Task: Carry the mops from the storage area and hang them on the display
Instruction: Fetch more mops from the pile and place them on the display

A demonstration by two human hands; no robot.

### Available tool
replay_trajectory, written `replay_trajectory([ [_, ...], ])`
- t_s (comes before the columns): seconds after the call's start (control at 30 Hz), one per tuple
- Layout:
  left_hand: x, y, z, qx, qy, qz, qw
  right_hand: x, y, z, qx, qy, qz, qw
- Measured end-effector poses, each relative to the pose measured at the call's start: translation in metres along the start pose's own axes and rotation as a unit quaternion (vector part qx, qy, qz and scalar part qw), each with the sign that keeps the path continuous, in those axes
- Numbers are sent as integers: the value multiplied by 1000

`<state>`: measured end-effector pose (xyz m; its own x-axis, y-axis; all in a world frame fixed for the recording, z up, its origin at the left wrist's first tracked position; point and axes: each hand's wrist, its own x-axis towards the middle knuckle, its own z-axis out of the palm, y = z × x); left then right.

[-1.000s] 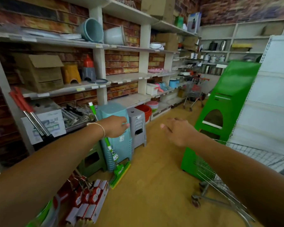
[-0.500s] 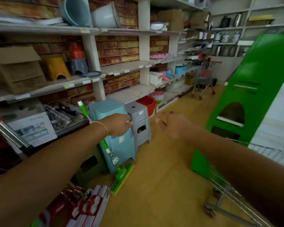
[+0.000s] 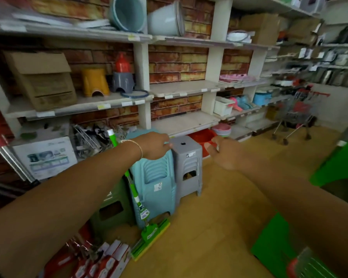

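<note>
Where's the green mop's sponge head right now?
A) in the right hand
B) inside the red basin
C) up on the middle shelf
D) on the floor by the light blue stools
D: the green mop leans against the stack of light blue stools with its sponge head down on the floor; the right hand holds nothing.

Both arms reach forward, left hand (image 3: 153, 145) loosely curled, right hand (image 3: 227, 153) relaxed.
</note>
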<state>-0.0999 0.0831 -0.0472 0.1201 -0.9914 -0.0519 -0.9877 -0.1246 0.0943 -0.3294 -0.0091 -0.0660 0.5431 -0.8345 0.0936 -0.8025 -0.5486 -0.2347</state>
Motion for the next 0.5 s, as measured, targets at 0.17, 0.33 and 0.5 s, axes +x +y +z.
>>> replay_trajectory([
  [0.17, 52, -30, 9, -2, -9, -13, 1000, 61, -3, 24, 0, -12, -21, 1000],
  [0.33, 120, -69, 12, -5, -3, -2, 1000, 131, -14, 34, -11, -12, -25, 1000],
  [0.5, 193, -115, -8, -4, 7, 10, 1000, 217, -28, 29, -14, 3, -24, 1000],
])
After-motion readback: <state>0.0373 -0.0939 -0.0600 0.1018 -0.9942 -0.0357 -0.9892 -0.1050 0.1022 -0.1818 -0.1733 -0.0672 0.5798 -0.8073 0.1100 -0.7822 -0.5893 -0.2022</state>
